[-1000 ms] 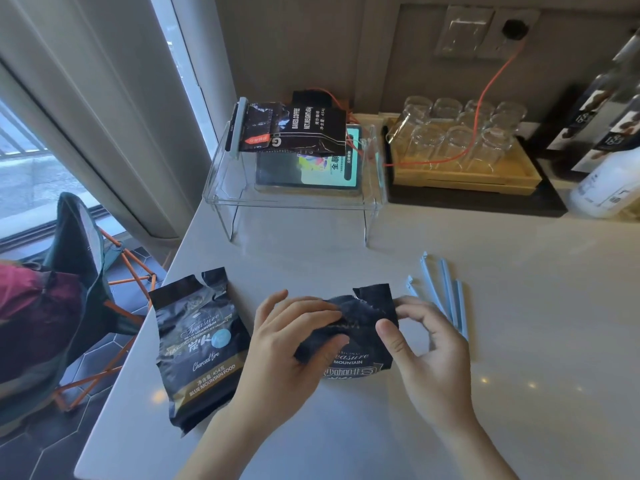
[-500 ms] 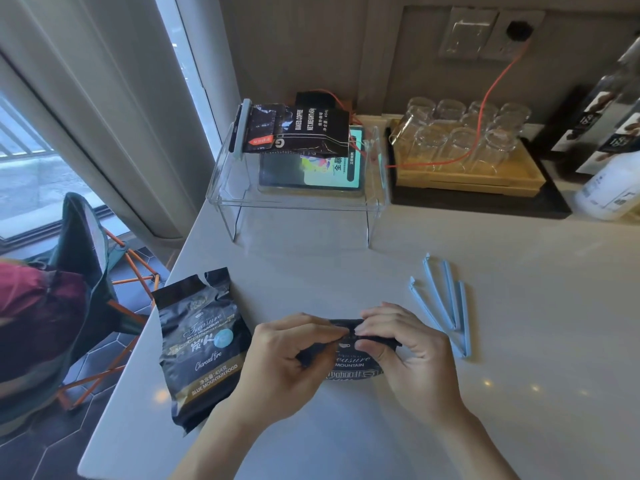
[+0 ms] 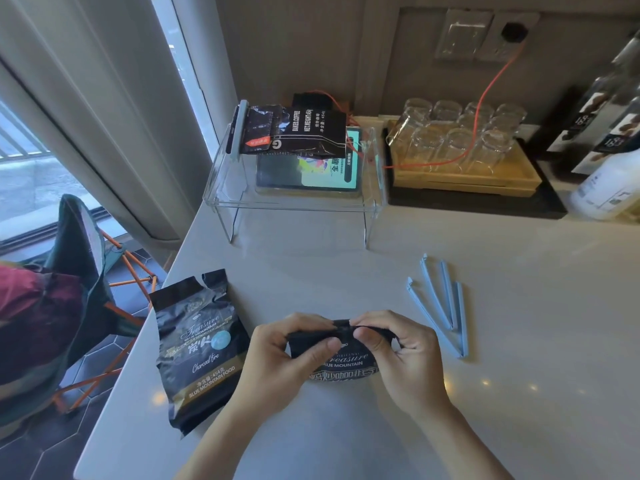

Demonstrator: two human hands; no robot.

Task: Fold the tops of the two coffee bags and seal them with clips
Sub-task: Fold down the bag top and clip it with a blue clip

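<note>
Both pinching folded top of small coffee bag (image 3: 341,358): left hand (image 3: 280,355), right hand (image 3: 401,355). Second bag (image 3: 199,348) left, blue clips (image 3: 440,306) right, untouched.

Pale, glossy surface (image 3: 519,341) with a few small light spots reflecting off it, running back to a grey-brown wall (image 3: 311,46) that has a socket plate (image 3: 485,34) with an orange cable (image 3: 491,84) plugged in. Tall window (image 3: 27,174) on the left with daylight coming through, framed by light curtains (image 3: 104,116). Down below there's dark hexagon-tile floor (image 3: 45,455) and a folding camp chair (image 3: 86,271) with orange legs.
</note>
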